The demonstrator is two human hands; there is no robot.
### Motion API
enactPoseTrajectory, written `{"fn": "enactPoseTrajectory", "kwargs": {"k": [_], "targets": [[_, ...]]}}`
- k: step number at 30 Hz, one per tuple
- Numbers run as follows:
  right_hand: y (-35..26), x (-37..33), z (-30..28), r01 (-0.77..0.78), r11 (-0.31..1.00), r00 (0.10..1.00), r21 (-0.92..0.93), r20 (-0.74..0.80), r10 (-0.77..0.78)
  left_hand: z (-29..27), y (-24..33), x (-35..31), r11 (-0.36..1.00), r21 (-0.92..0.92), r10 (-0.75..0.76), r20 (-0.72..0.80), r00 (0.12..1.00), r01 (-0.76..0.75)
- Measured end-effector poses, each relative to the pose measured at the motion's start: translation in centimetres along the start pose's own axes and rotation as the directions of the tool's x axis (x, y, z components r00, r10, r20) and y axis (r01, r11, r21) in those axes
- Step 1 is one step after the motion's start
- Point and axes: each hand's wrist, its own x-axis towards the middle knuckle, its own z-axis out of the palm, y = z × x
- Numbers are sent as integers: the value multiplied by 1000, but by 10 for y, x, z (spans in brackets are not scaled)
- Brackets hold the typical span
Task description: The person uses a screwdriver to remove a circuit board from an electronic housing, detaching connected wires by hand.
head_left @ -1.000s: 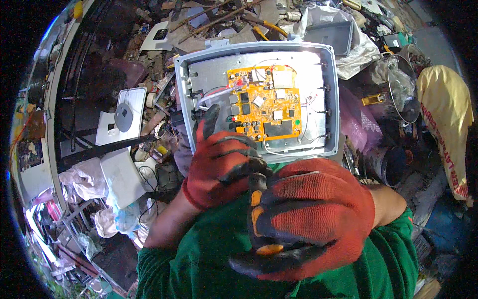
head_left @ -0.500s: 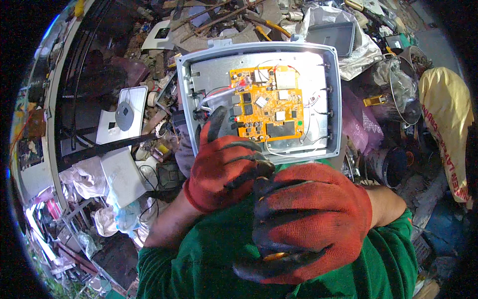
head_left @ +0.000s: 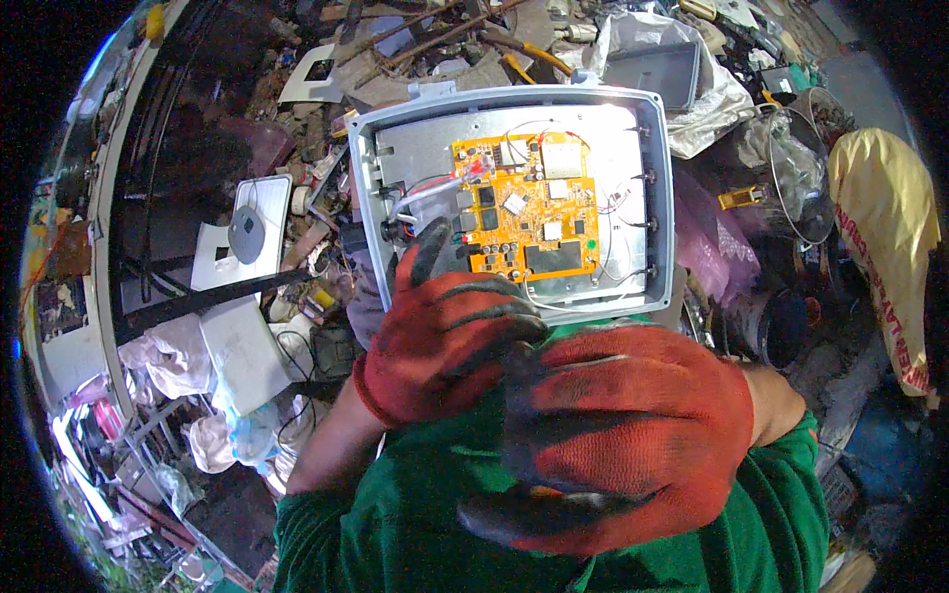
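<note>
My left hand, in a red glove with black fingers, is at the near left corner of a grey box. One dark finger points up inside its edge. The other fingers bend together toward my right hand; whatever they hold is hidden. My right hand, gloved alike, is closed in front of my green shirt. A small orange bit shows between its fingers, but the object's kind is hidden. Inside the box, an orange circuit board lies on a silvery metal plate, with thin wires around it.
Scrap lies all around. White panels are on the left, next to a dark metal frame. A grey tray in white plastic sits at the far right. A pale yellow sack and purple netting lie on the right.
My right hand has turned slightly, and less orange shows between its fingers. My left hand has shifted a little left. The box and board look almost the same.
</note>
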Motion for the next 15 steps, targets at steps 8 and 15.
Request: {"fn": "enactPoseTrajectory", "kwargs": {"k": [8, 15], "targets": [[0, 2, 5, 18, 995, 998, -101, -57, -24, 4, -9, -5, 997, -69, 12, -112, 994, -20], [-1, -1, -1, 25, 994, 995, 106, 92, -35, 11, -2, -2, 969, -177, -180, -41, 983, 170]]}}
